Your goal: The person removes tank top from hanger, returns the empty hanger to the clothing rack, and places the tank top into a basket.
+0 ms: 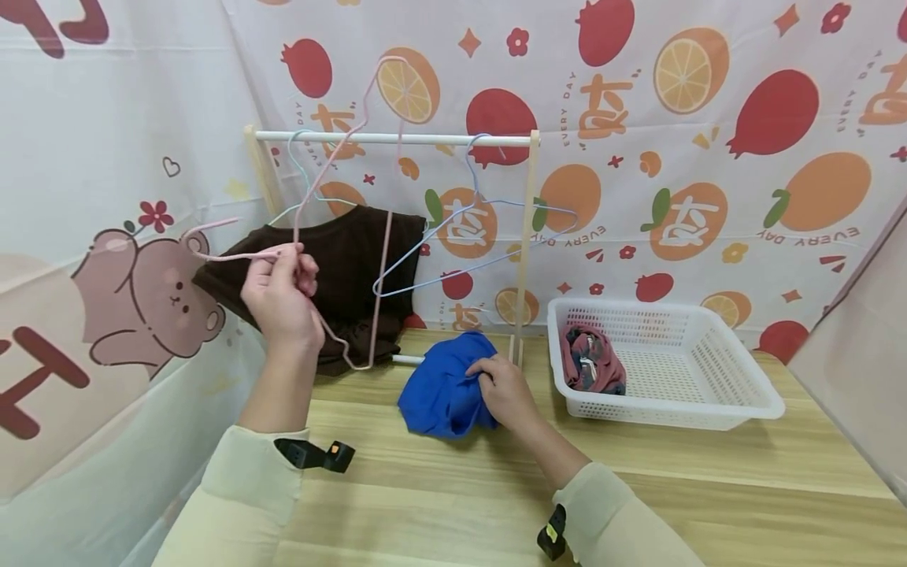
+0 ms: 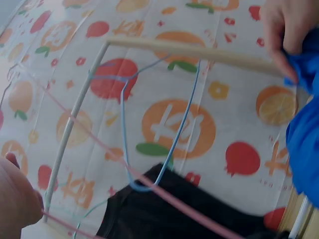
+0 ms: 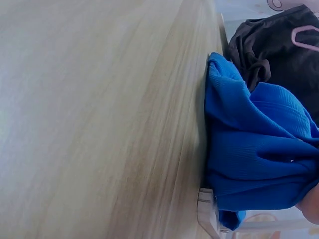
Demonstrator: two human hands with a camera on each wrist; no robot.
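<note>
My left hand (image 1: 283, 295) is raised and pinches a pink hanger (image 1: 386, 252) in front of the rack, its frame tilted upright. Its hook lies toward the upper part of the head view. Below and to the right, my right hand (image 1: 506, 390) grips a bunched blue garment (image 1: 442, 390) near the tabletop. The right wrist view shows the folds of this ribbed blue cloth (image 3: 254, 144), with only a bit of the hand at the edge. In the left wrist view the pink hanger runs diagonally past my left hand (image 2: 20, 204).
A small rack with a white rod (image 1: 418, 138) holds a dark brown top (image 1: 340, 252) on a mint hanger (image 1: 301, 169) and a bare light-blue hanger (image 1: 476, 189). To the right, a white basket (image 1: 673, 409) contains a crumpled reddish garment (image 1: 591, 362). Printed cloth hangs behind the wooden table (image 1: 397, 504).
</note>
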